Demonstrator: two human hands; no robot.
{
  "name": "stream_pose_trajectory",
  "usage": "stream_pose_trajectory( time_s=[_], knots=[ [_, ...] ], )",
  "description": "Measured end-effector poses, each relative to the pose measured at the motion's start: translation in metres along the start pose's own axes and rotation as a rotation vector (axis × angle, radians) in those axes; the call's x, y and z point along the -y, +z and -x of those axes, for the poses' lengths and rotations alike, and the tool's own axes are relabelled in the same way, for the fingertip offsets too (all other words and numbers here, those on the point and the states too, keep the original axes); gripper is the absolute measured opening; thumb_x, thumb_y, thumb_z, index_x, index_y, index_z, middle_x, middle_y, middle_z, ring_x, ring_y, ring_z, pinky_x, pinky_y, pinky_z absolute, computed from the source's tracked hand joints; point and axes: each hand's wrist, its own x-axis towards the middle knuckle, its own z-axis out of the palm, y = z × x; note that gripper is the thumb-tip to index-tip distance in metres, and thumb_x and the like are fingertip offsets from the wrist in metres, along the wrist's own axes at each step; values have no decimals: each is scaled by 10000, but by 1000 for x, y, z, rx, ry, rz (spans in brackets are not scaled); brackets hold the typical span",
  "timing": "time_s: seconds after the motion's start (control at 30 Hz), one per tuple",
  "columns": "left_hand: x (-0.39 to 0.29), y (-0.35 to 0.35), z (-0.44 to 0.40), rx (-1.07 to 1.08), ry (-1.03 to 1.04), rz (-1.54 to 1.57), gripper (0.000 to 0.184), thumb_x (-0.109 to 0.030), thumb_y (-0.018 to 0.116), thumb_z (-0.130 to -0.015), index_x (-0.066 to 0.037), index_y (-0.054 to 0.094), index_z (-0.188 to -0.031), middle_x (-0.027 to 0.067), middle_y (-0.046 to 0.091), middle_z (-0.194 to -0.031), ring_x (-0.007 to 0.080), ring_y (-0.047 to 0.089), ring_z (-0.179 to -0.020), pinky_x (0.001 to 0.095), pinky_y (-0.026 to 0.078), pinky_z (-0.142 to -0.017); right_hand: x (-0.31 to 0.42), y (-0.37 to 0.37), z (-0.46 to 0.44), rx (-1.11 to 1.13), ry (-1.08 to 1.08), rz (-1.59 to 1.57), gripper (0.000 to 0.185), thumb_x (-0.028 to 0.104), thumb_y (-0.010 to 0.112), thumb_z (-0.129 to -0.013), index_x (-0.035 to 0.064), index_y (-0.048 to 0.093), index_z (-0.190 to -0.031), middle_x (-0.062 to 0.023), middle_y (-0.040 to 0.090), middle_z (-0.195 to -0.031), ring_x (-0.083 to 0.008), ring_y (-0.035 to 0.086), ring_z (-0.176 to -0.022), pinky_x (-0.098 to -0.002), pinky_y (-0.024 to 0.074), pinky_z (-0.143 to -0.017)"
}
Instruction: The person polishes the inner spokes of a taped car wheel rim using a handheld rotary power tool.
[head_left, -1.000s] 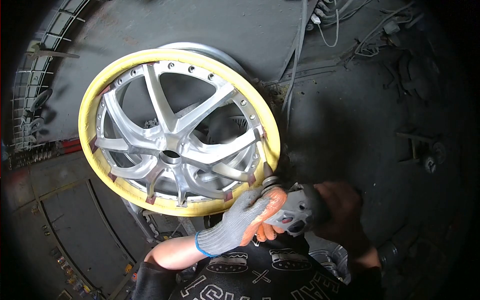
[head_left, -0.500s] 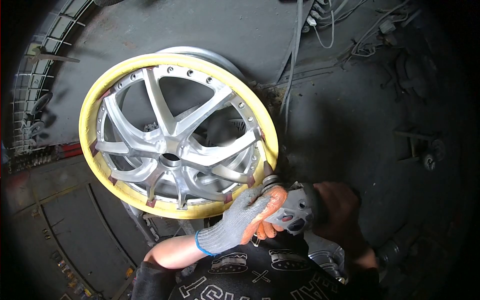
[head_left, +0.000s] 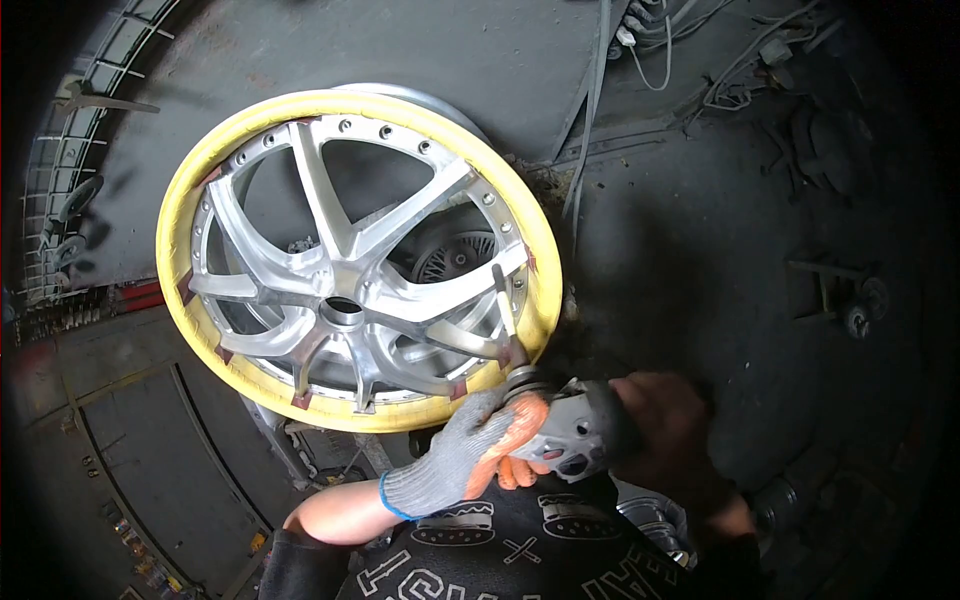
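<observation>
Item: your left hand [head_left: 475, 445], in a grey glove with orange-coated fingers [head_left: 518, 428] and a blue cuff edge [head_left: 386, 500]; fingers wrapped around the front of the power tool, just behind its collar [head_left: 526, 382].

Item: your right hand [head_left: 660, 415], in shadow; fingers curled around the tool's rear end, their finer placing too dark to tell.

Item: one power tool [head_left: 572, 432], grey-bodied, between your two hands; its narrow arm [head_left: 506, 308] extends ahead of your left fingers, over the wheel's near right part. Whether the tip touches a spoke, you cannot tell from here.

Item: one wheel [head_left: 343, 280], bare metal, tilted, ahead and left of your left fingers; yellow covering [head_left: 178, 235] around its rim, dark-red patches [head_left: 302, 399] at spoke ends.

Item: hanging cables [head_left: 590, 120], well beyond your fingers.
</observation>
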Motion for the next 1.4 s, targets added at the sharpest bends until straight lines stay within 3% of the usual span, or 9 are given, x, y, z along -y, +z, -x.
stream_pose_trajectory(
  time_s=[0.23, 0.43, 0.7, 0.8, 0.9, 1.03, 1.1, 1.27, 1.4],
  knots=[
    [4, -5, 24, -76, 61, 21, 505, -397, 665, -980, 48, 532, -1179, 178, 700, -811, 165, 675, -579, 214, 484, -437, 9, 10, -9, 38, -90, -105, 783, 266, 832, -566, 38, 573, -1269, -167, 616, -1092, -358, 637, -971, -471, 523, -831],
    [-10, 7, -9, -8, 20, -361, 535, -548, 525, -1010, -18, 545, -1075, 223, 690, -853, 287, 707, -648, 301, 557, -506, -6, 4, -4, -65, -31, -12, 753, 256, 828, -568, 26, 591, -1245, -169, 628, -1084, -356, 649, -958, -476, 530, -830],
    [10, 4, -29, 48, 39, -33, 455, -341, 600, -1024, 49, 527, -1246, 131, 639, -885, 236, 734, -681, 279, 564, -529, -14, -3, 1, -98, 24, 49, 723, 236, 810, -578, 28, 600, -1238, -160, 623, -1091, -353, 647, -962, -483, 527, -843],
    [-2, 9, -23, 99, 29, -210, 489, -469, 567, -1013, 5, 513, -1122, 245, 683, -902, 342, 732, -736, 368, 592, -560, -13, -1, 3, -99, 20, 44, 723, 232, 807, -578, 35, 600, -1242, -158, 618, -1096, -351, 644, -966, -484, 523, -854],
    [4, 4, -15, 21, -30, -111, 535, -402, 676, -968, 55, 541, -1209, 135, 657, -895, 258, 735, -691, 282, 570, -540, -9, 1, 5, -56, 17, 18, 728, 231, 808, -581, 41, 597, -1251, -158, 618, -1103, -352, 642, -972, -483, 521, -858],
    [6, -3, 7, -29, -24, -53, 583, -446, 682, -953, 61, 539, -1202, 160, 680, -921, 270, 735, -715, 288, 570, -532, 0, 7, 3, 11, -20, -47, 771, 241, 820, -564, 46, 583, -1272, -160, 617, -1116, -358, 637, -994, -480, 517, -872],
    [0, -7, 15, 41, 4, -172, 632, -573, 596, -958, 26, 574, -1157, 260, 689, -936, 343, 735, -744, 375, 611, -588, 4, 10, 0, 29, -44, -77, 792, 244, 826, -553, 47, 578, -1279, -163, 617, -1120, -360, 636, -1003, -479, 516, -876],
    [3, -13, 19, 168, -6, -56, 955, -709, 566, -894, 6, 340, -1485, 238, 611, -1272, 380, 711, -964, 471, 629, -747, 7, 13, -8, 48, -95, -167, 813, 217, 828, -533, 40, 575, -1285, -174, 616, -1114, -356, 638, -1002, -481, 519, -869],
    [2, -1, -4, 146, -22, 8, 806, -595, 600, -939, 3, 399, -1440, 248, 605, -1263, 421, 702, -949, 504, 630, -759, -6, 18, -1, -85, -70, -54, 794, 196, 806, -531, 35, 579, -1274, -166, 618, -1103, -353, 640, -983, -481, 525, -851]
  ],
)
